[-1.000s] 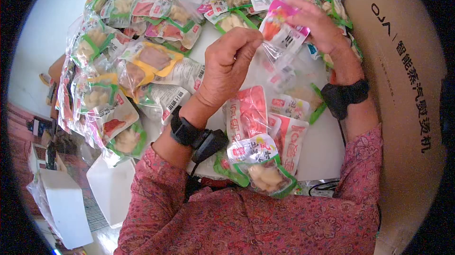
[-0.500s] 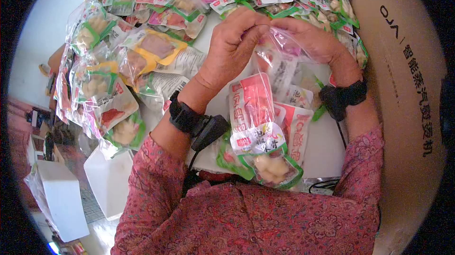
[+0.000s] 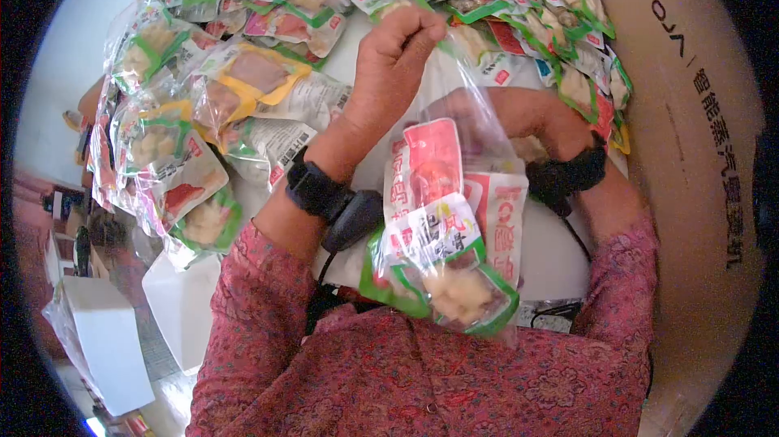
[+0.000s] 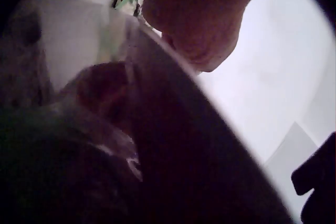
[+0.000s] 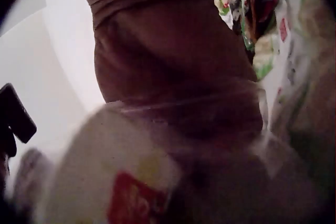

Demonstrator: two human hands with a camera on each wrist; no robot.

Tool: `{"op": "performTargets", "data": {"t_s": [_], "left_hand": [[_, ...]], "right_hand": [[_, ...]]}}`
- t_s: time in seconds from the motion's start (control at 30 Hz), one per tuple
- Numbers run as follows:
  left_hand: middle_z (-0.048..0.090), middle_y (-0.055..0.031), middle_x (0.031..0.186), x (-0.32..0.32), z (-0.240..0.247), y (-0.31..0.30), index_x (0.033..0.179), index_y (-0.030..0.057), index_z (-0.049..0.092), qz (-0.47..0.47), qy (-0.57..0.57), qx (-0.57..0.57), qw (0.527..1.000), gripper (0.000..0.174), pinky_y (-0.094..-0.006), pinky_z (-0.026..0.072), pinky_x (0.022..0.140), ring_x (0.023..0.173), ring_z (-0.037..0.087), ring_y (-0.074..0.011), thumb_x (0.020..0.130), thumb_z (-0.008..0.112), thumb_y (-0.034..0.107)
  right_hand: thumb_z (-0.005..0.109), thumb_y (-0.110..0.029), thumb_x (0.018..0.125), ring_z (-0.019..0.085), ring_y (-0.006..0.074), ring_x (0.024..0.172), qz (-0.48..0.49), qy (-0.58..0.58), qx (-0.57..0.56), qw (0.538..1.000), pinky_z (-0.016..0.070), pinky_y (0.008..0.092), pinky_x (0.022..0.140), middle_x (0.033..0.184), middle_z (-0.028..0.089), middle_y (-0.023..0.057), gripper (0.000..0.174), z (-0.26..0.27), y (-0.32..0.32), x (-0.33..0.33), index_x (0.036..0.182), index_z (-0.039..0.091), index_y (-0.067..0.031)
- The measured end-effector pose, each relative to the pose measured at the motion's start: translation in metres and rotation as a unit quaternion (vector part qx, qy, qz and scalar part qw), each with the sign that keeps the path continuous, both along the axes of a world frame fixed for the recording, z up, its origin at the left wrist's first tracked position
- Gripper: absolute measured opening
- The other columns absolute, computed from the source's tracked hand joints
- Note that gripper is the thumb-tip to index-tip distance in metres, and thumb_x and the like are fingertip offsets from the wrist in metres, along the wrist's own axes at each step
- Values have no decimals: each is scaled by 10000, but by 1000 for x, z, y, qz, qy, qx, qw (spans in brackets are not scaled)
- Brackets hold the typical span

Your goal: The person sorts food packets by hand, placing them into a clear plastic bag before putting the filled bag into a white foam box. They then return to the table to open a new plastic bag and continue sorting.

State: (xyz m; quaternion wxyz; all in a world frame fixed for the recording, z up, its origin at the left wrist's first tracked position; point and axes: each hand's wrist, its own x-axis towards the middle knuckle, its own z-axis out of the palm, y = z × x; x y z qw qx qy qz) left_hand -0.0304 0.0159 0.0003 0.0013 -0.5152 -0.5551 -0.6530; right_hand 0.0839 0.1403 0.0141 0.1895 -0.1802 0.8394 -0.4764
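Note:
In the head view my left hand is raised over the middle and pinches the upper edge of a clear plastic bag. My right hand reaches into the bag's mouth, its wrist bent inward. Plastic and packets cover its fingers, so I cannot tell what they hold. Inside the bag lie several food packets: a red and white one, another red and white one, and a green-edged packet with pale pieces at the bottom, close against the shirt. The right wrist view shows a white packet with a red label near the palm.
Filled clear bags of packets are heaped on the left of the white table. Loose green-edged packets pile up at the back right. A tall cardboard box borders the right side. White containers stand at lower left.
My right hand has carried a pink-and-white packet from the back right to the bag and gone into its mouth. My left hand keeps hold of the bag's edge, now pulled up taut.

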Motion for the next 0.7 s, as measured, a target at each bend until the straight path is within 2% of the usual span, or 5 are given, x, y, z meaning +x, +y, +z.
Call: {"op": "performTargets", "data": {"t_s": [0.13, 0.27, 0.33, 0.43, 0.7], "left_hand": [[522, -13, 724, 10, -3, -2, 839, 10, 550, -25, -34, -12, 999, 62, -213, 408, 623, 696, 479, -84, 811, 563, 63], [491, 17, 709, 16, -8, -3, 838, 6, 536, -71, -94, -47, 992, 110, -204, 389, 594, 675, 438, -53, 841, 545, 116], [465, 19, 684, 14, -6, -6, 832, 8, 535, -104, -80, -101, 986, 184, -198, 364, 554, 625, 409, -53, 876, 497, 183], [443, 24, 650, 19, -6, -7, 839, 23, 537, -144, -132, -132, 972, 252, -193, 334, 519, 580, 377, -54, 902, 444, 248], [459, 28, 642, 22, -19, -4, 850, 14, 535, -240, -181, -268, 915, 202, -191, 352, 529, 591, 404, -45, 887, 466, 200]], "right_hand": [[512, -275, 838, 554, 166, 754, -62, -40, -74, 995, 451, 312, 666, 865, 590, 86, 316, 11, -1, 2, 1015, 528, -14], [552, -248, 752, 582, 308, 676, -104, 173, 275, 940, 461, 376, 622, 752, 598, 163, 269, 35, 27, 2, 821, 568, 12], [590, -213, 662, 581, 348, 687, -285, 196, 546, 763, 465, 400, 609, 739, 592, 188, 239, 49, 39, 16, 747, 589, 10], [552, -180, 664, 551, 347, 697, -190, 178, 478, 839, 432, 410, 599, 713, 557, 195, 177, 46, 41, 26, 693, 588, -10], [564, -117, 636, 567, 330, 737, -180, 95, 510, 835, 441, 405, 626, 762, 579, 174, 172, 21, 30, 19, 788, 585, -40]]}}
